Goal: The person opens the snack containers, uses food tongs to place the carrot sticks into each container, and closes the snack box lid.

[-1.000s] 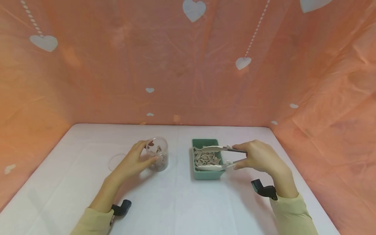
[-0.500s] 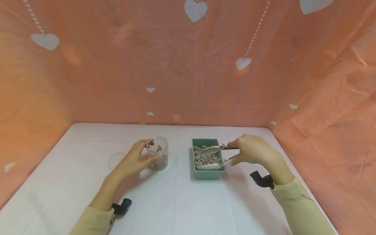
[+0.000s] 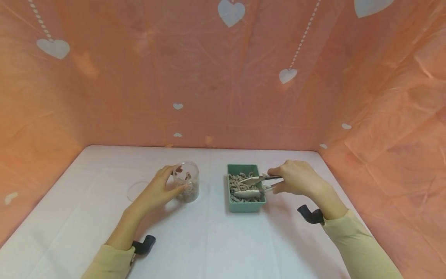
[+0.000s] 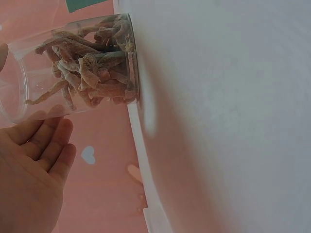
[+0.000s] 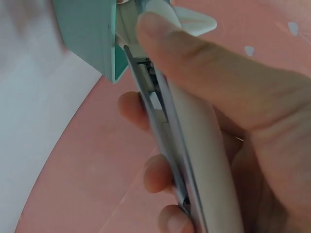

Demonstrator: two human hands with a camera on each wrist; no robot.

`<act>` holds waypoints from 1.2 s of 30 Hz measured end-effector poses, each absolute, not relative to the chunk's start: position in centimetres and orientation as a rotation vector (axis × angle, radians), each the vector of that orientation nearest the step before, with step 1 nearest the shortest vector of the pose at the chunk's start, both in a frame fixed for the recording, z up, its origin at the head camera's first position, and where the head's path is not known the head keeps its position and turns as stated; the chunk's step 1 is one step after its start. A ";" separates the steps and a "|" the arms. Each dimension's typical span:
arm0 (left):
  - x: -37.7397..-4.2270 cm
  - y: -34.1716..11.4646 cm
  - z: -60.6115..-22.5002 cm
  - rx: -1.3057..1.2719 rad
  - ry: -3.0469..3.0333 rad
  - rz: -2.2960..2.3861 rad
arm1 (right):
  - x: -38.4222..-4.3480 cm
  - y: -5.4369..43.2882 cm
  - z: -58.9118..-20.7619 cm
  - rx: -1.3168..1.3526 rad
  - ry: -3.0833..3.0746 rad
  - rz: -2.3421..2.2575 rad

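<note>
I have two bare hands at work over one white, cloth-smooth desk (image 3: 209,240). The left grip (image 3: 161,190) is curled round one clear, round-walled plastic jar (image 3: 193,189), thumb on the near side and fingers on the far side. The jar stands upright, its mouth uncovered, just to the right of that grip. In the left wrist view I see grey-brown strips (image 4: 87,68) heaped inside it, dry-looking, wrinkled and twisted, too tangled for me to count. One thin, transparent round disc (image 3: 132,193) lies just to the left of the left grip, partly behind the forearm.

The right grip (image 3: 297,178) holds one pair of tongs (image 3: 252,180), fingers and thumb wrapped about its two arms, metal-edged with cream handles. Its two pale, rounded ends point left from this grip, spread apart, over one green, straight-walled rectangular box (image 3: 245,207). Grey-brown curled pieces (image 3: 234,185) cover the bottom of the box, again beyond my counting; the tong ends lie at them.

Behind each grip I count one black camera mount, left (image 3: 144,245) and right (image 3: 311,214), and one pale yellow fabric sleeve (image 3: 360,242). Beyond both grips hangs a creased orange sheet (image 3: 139,85) with nine white hearts in the head view.
</note>
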State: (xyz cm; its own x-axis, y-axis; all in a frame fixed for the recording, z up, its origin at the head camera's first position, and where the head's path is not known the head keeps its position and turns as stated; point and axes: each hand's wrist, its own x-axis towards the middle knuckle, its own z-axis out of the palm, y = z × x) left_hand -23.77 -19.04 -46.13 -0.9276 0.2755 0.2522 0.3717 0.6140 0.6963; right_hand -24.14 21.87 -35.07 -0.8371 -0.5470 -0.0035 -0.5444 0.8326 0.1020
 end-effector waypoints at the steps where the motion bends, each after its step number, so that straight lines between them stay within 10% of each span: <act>1: -23.8 -19.0 -46.1 -0.549 -2.712 -1.213 | -24.2 21.9 -35.1 0.897 -2.971 -0.158; 36: -23.9 -19.1 -46.2 -0.561 -2.690 -1.186 | -23.1 25.7 -38.1 0.829 -2.719 0.192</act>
